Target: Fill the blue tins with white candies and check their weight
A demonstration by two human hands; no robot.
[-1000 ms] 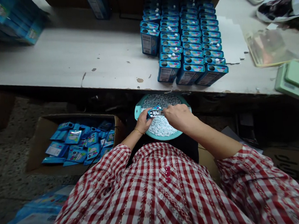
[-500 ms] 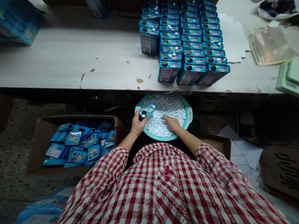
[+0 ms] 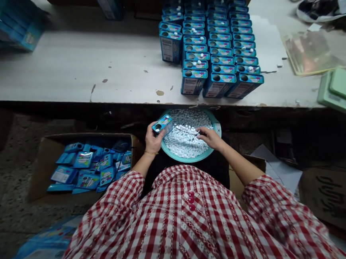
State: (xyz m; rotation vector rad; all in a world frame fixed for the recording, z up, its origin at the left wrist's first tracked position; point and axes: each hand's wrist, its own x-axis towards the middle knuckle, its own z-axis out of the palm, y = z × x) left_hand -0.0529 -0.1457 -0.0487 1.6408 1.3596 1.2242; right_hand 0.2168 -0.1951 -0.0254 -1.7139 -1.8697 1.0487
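Observation:
My left hand (image 3: 154, 139) grips a blue candy tin (image 3: 162, 124), tilted over the left rim of a turquoise basin (image 3: 195, 159). A dark round opening and a few white pieces show on the tin's printed top. The basin is filled with small white candies (image 3: 183, 150). Over the basin's right side, my right hand (image 3: 212, 138) is closed, fingers pinched around what looks like the handle of a scoop (image 3: 197, 133). White candies heaped in front of the fingers hide most of that scoop.
Rows of upright blue tins (image 3: 221, 58) stand on the white table (image 3: 120, 66), some with white pieces on top. A cardboard box (image 3: 38, 168) of blue tins is at lower left. A green scale (image 3: 339, 90) sits near the table's right front edge.
My left hand has moved slightly left with the tin, now turned more level. My right hand has shifted right, and a raised heap of candies now shows before its fingers.

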